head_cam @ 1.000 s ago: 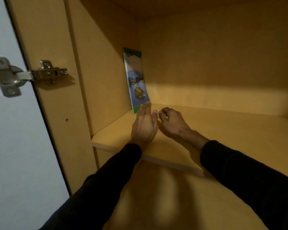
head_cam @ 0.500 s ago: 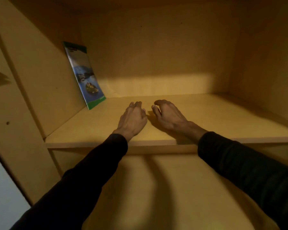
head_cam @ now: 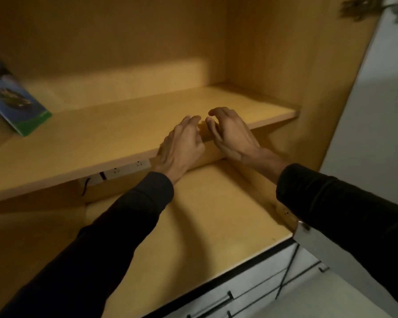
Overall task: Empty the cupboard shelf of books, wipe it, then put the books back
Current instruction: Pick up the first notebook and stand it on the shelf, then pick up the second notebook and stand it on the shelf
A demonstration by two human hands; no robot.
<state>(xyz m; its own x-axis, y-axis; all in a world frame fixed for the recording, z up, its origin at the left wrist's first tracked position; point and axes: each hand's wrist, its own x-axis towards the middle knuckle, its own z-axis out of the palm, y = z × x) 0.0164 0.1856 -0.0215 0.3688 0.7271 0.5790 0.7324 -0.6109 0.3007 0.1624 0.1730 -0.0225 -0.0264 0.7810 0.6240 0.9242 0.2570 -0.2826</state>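
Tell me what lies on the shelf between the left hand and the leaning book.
Nothing: in the head view, only bare shelf runs from the left hand to the book.

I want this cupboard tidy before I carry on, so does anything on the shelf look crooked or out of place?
One thing: a thin book with a blue and green cover stands alone at the far left of the shelf, tilted and leaning against the cupboard's side wall rather than upright. Both hands hold nothing. No spill or damage shows.
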